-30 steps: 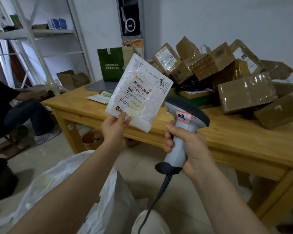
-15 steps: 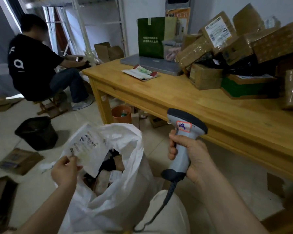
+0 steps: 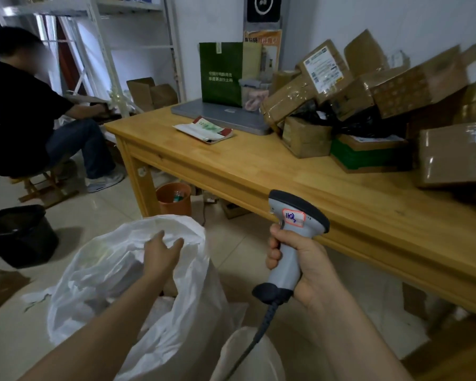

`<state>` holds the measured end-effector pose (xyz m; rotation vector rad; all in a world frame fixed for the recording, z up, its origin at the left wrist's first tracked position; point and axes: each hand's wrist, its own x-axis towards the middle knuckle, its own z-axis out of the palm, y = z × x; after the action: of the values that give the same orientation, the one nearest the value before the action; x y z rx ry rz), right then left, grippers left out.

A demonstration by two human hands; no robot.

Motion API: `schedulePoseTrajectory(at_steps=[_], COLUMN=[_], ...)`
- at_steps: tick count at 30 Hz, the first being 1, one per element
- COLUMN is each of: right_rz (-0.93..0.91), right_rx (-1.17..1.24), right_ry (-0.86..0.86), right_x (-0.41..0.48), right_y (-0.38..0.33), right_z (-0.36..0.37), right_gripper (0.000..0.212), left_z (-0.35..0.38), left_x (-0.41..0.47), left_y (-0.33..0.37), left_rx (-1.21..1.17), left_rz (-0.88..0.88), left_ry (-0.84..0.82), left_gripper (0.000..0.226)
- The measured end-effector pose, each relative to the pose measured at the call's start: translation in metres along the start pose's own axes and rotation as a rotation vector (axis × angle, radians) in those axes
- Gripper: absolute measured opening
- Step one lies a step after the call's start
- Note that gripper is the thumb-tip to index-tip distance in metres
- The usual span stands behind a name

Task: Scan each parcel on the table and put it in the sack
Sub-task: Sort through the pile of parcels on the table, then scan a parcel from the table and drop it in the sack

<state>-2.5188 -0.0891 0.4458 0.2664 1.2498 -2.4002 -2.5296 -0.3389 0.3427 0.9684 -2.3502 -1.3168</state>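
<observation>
The left hand was spread wide over the white sack beside the wooden table. The right hand held the scanner by the table's edge. Brown parcels sat piled on the table.

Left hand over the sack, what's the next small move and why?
Probably lift the left hand out of the sack and reach to the table for another parcel, perhaps the small brown box. Its fingers look open and empty, the right hand holds the scanner, and boxes remain.
</observation>
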Motion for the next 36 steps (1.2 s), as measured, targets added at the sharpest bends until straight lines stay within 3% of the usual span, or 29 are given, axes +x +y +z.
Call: schedulePoseTrajectory(at_steps=[4,7,13,16,20,25,31,36], right_rz=[-0.107,-0.208,-0.392,-0.427,-0.426,-0.391,-0.389,-0.418], right_rx=[0.082,0.125,0.143,0.161,0.213,0.215,0.218,0.225], right_ry=[0.017,0.029,0.050,0.054,0.053,0.016,0.057,0.091], right_x=[-0.009,-0.017,-0.028,-0.029,-0.030,-0.021,-0.021,-0.035], right_y=[-0.047,-0.085,-0.142,-0.160,-0.175,-0.181,-0.176,-0.166], right_z=[-0.010,-0.025,-0.063,-0.080,-0.099,-0.111,-0.120,-0.127], right_gripper=[0.020,0.022,0.024,0.034,0.038,0.052,0.049,0.046], left_z=[0.040,0.071,0.139,0.172,0.213,0.252,0.245,0.204], left_x=[-0.012,-0.033,-0.060,-0.070,-0.080,-0.083,-0.081,-0.090], left_y=[0.110,0.187,0.307,0.363,0.424,0.462,0.464,0.389], left_rx=[-0.050,-0.099,-0.034,0.048,0.167,0.336,0.252,0.017], left_rz=[0.398,0.513,0.844,0.978,1.048,1.047,1.069,1.267], left_ry=[-0.117,-0.224,-0.270,-0.222,-0.121,0.007,0.007,0.041], left_gripper=[0.045,0.053,0.062,0.077,0.117,0.135,0.116,0.095])
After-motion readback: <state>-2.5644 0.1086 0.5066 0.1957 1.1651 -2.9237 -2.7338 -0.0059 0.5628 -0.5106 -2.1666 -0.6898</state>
